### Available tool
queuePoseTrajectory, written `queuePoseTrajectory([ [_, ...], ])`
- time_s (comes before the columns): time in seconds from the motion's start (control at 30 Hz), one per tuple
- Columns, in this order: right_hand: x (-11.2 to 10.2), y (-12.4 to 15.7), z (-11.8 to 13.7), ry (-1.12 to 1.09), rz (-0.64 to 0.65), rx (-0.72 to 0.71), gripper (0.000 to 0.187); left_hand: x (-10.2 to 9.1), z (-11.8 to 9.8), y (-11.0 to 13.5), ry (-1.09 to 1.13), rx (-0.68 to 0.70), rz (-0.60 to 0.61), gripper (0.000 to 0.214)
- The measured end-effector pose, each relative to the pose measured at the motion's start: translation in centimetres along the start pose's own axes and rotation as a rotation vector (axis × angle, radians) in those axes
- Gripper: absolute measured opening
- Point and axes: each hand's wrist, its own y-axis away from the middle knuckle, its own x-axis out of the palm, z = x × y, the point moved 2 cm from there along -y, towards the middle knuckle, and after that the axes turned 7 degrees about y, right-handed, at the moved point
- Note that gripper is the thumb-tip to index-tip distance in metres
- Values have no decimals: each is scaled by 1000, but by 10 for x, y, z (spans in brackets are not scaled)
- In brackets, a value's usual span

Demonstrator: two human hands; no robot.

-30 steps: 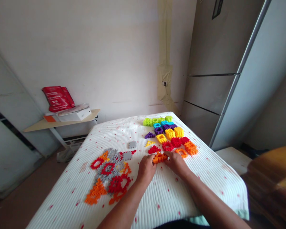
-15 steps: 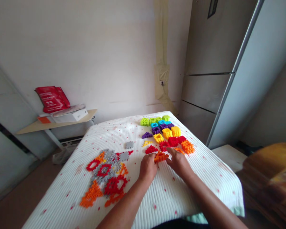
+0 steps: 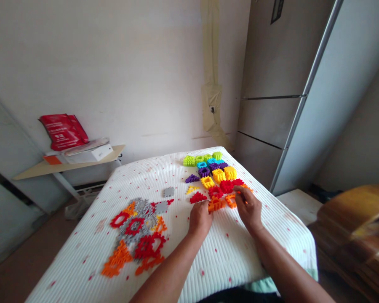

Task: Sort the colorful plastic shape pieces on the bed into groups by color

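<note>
My left hand [image 3: 200, 216] is closed on one end of an orange triangular stack of notched plastic building pieces [image 3: 216, 205]. To the right, my right hand [image 3: 252, 210] has its fingers curled over an orange building block [image 3: 248, 188], which it mostly hides. Between the hands lies an orange building piece with an open middle [image 3: 230, 200]. Just behind are red square blocks [image 3: 215, 192] and a flat red triangle [image 3: 198, 197].
Rows of yellow [image 3: 207, 182], purple [image 3: 204, 172], blue [image 3: 201, 165] and lime-green blocks [image 3: 189, 160] stand farther back. A loose pile of grey, red and orange pieces [image 3: 134, 226] lies left on the white quilted cover [image 3: 189, 269]. A refrigerator [image 3: 268, 118] stands behind right.
My right hand has left the orange triangular stack and moved right onto the orange block. My left hand keeps hold of the stack. The view has shifted slightly.
</note>
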Motion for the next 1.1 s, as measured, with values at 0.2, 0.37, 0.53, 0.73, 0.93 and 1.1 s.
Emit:
queuePoseTrajectory([
  [0.2,0,1,0,-28,9,13,22,4,-5,-2,4,-5,-4,25],
  [0.37,3,2,0,-46,2,-22,21,7,-4,-5,18,13,-15,24],
  [0.53,0,4,1,-42,-39,-115,18,7,-2,-3,60,25,-32,25],
  [0.73,-4,7,14,-38,-27,-347,17,-12,10,22,126,89,-52,32],
  [0.93,20,26,65,-227,439,-705,25,-89,67,49,92,-7,-290,25],
  [1.1,52,50,110,-236,820,-883,26,-160,166,60,-19,-332,-495,24],
])
